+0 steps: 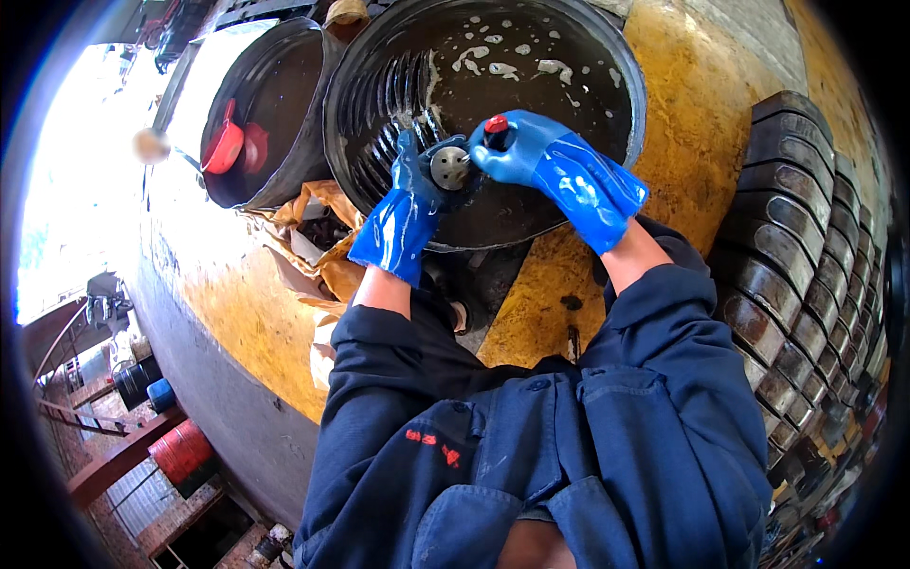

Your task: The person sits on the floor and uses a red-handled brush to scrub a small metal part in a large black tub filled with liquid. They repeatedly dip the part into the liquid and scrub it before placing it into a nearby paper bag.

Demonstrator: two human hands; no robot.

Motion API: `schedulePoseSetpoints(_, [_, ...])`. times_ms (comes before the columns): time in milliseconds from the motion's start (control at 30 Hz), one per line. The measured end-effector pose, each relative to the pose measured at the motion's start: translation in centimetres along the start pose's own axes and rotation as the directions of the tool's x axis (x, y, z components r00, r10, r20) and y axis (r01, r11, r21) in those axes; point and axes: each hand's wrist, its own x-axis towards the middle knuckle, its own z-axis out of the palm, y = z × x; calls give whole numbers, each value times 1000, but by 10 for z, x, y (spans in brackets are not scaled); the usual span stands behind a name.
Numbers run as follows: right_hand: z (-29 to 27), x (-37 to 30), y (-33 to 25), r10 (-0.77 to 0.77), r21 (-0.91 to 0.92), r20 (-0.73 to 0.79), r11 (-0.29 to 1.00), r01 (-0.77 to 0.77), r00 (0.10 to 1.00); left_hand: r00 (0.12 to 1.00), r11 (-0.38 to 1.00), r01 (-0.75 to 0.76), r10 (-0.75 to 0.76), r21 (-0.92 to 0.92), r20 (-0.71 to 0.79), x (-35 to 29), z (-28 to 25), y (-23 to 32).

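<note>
A person in dark blue overalls (531,446) has both hands over a big round tub (639,90) of dark liquid patched with pale foam. To the right stands a stack of dark metal blocks (777,228), and to the left, just beside the big tub, is a smaller tub (308,156). A row of dark curved ribs (403,87) shows in the big tub's left part. The right hand (521,152), in a blue glove, is curled closed; the left hand (419,180), gloved alike, is partly closed around its load. A red scoop (225,144) sits at the smaller tub's left side. The left hand holds a round metal piece (449,168) above the big tub's near part. The right hand grips a short tool (496,135) with a red-ended dark handle, its thin end at the metal piece; whether they touch cannot be told
</note>
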Motion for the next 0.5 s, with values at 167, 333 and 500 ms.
schedulePoseSetpoints(167, [2,1,38,-22,33,-365,999,36,931,996,997,40,-35,-58,85,-2,14,-1])
schedulePoseSetpoints(333, [13,-10,13,20,23,-382,1000,-12,924,973,988,85,-54,-132,224,-28,14,18])
schedulePoseSetpoints(500, [79,-19,102,-293,-129,-687,950,285,665,881,955,-296,263,26,392,12,14,1])
